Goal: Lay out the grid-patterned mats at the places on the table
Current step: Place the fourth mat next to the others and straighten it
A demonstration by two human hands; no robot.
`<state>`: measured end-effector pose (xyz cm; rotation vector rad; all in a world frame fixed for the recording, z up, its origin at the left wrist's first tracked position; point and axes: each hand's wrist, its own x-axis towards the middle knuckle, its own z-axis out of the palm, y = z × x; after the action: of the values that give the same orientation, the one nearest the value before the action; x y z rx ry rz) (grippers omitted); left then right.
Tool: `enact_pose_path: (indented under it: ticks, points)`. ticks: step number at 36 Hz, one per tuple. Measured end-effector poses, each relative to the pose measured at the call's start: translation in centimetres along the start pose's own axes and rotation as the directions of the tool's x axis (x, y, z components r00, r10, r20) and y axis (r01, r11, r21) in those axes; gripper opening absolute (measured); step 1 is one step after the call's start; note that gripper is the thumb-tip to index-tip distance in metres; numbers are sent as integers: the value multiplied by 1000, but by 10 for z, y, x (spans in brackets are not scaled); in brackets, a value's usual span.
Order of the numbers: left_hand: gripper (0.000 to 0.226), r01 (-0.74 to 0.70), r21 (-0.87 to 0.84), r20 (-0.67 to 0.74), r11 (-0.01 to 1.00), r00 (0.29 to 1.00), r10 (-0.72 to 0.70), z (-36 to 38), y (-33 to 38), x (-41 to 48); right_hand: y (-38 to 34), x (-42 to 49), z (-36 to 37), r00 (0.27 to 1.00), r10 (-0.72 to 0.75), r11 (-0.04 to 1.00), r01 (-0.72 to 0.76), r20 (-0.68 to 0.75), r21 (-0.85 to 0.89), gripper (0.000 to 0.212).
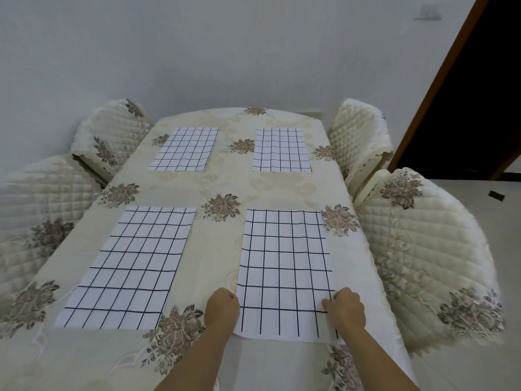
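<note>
Pinching lower-right mat at both side edges, flat on surface.
Closed grip with left hand curled on left edge, right hand curled on right edge; alongside lower-left mat, upper-left mat, upper-right mat, all lying flat.

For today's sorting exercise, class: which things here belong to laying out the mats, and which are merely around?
Job: near-right mat, held by left hand and right hand; near-left mat; far-left mat; far-right mat; table.
Around: quilted chairs; doorway.
</note>
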<state>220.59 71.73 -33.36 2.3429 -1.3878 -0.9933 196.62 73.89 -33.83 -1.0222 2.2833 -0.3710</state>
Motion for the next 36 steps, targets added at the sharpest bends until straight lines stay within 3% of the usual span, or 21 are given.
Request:
enact_pose_path:
  ticks: [5, 18, 23, 30, 36]
  points:
    - [23, -28, 9, 5, 1000, 1000, 28, -2, 0, -4, 0, -2, 0, 1000, 4, 1000, -4, 2, -5, 24]
    - [30, -62, -22, -5, 998, 998, 62, -4, -1, -6, 8, 1, -1, 999, -24, 999, 25, -22, 36, 24]
    - [12, -71, -28, 5, 997, 997, 71, -4, 0, -5, 15, 9, 2, 998, -38, 996, 42, -53, 79, 41]
    - [9, -63, -25, 6, 998, 998, 63, -5, -1, -6, 8, -1, -4, 999, -36, 997, 38, -29, 72, 23]
    - [8, -90, -11, 23, 996, 996, 90, -8, -1, -12, -1, -19, -8, 998, -33, 997, 37, -60, 64, 23]
